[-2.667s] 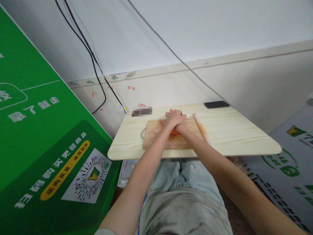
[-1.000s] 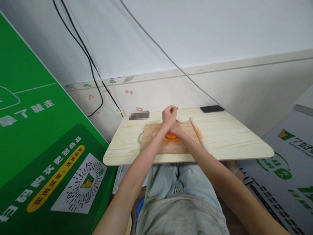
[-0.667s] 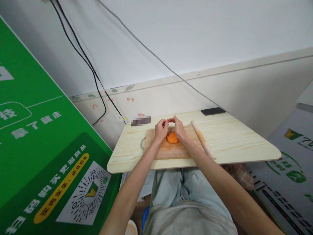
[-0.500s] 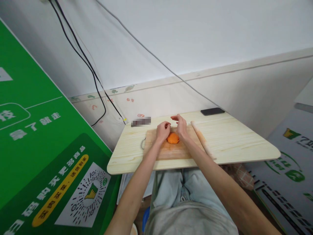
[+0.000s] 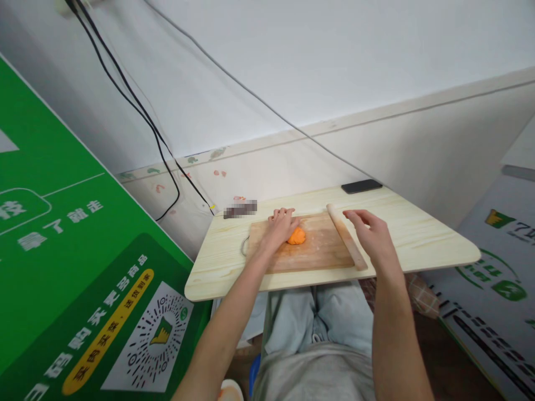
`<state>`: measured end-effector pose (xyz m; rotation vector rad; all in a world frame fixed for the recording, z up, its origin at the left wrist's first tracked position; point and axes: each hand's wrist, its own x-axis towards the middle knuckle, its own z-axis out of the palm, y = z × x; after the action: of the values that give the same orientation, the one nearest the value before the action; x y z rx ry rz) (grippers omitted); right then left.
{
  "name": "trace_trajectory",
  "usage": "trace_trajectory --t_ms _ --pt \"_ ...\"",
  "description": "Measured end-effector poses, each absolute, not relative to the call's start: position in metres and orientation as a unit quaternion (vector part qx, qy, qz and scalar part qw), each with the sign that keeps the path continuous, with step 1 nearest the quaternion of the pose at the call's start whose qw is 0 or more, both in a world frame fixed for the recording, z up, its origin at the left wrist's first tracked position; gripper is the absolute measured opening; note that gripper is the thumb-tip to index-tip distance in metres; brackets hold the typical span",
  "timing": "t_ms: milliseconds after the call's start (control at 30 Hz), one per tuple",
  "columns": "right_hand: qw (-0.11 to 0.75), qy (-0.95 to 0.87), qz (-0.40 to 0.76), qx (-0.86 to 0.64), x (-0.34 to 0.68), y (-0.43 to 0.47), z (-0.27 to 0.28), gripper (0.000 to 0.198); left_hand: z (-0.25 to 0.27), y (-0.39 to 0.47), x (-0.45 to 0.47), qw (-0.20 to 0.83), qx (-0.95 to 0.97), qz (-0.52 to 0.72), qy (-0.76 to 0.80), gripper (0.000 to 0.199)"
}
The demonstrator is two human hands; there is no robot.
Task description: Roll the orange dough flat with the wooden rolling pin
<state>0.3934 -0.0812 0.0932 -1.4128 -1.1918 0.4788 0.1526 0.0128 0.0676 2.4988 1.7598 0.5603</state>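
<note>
A lump of orange dough (image 5: 297,236) lies on a wooden cutting board (image 5: 311,257) that has a metal handle on its left side. My left hand (image 5: 282,224) is at the dough's left edge, fingers stretched out and apart, with the thumb side against or very near the dough. A pale wooden rolling pin (image 5: 345,236) with an orange-stained middle lies along the board's right edge. Just right of the pin hovers my right hand (image 5: 370,229), loosely curved, with a gap between thumb and fingers and nothing visible in it.
The board stands on a light wood-grain table (image 5: 426,239) against the wall. A black phone (image 5: 361,186) lies at the back right; a blurred dark item (image 5: 240,209) is at the back left. A green printed panel (image 5: 83,223) rises on the left. Cables hang along the wall.
My right hand has moved away from the dough to the right, past the rolling pin. My left hand's fingers have uncurled and spread beside the dough.
</note>
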Motion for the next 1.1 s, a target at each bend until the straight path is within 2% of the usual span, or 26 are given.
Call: trace_trajectory --t_ms 133,267,500,567,700,833,967,1100 --pt "0.467 -0.549 0.151 -0.676 0.418 -0.085 0.076 0.033 0.08 0.005 0.157 -0.007 0.813 0.118 0.569 0.05" --pt "0.366 -0.588 0.173 -0.7 0.432 -0.091 0.062 0.044 0.091 0.001 0.164 -0.01 0.821 0.081 0.565 0.055" --pt "0.296 -0.607 0.22 -0.704 0.43 -0.094 0.054 0.048 0.087 0.0 0.163 -0.048 0.828 0.077 0.554 0.056" --pt "0.289 -0.599 0.205 -0.718 0.427 -0.094 0.057 0.044 0.08 0.001 0.159 -0.056 0.829 0.103 0.547 0.051" --pt "0.263 -0.592 0.207 -0.733 0.421 -0.099 0.068 0.021 0.067 0.007 0.15 -0.045 0.818 0.171 0.548 0.039" --pt "0.29 -0.572 0.232 -0.731 0.416 -0.105 0.08 0.02 0.065 0.01 0.147 -0.023 0.799 0.254 0.545 0.036" --pt "0.364 -0.532 0.261 -0.719 0.416 -0.105 0.084 0.021 0.066 0.009 0.142 0.004 0.758 0.369 0.538 0.035" --pt "0.453 -0.564 0.273 -0.634 0.41 -0.103 0.085 0.031 0.066 0.009 0.132 0.013 0.695 0.469 0.545 0.035"
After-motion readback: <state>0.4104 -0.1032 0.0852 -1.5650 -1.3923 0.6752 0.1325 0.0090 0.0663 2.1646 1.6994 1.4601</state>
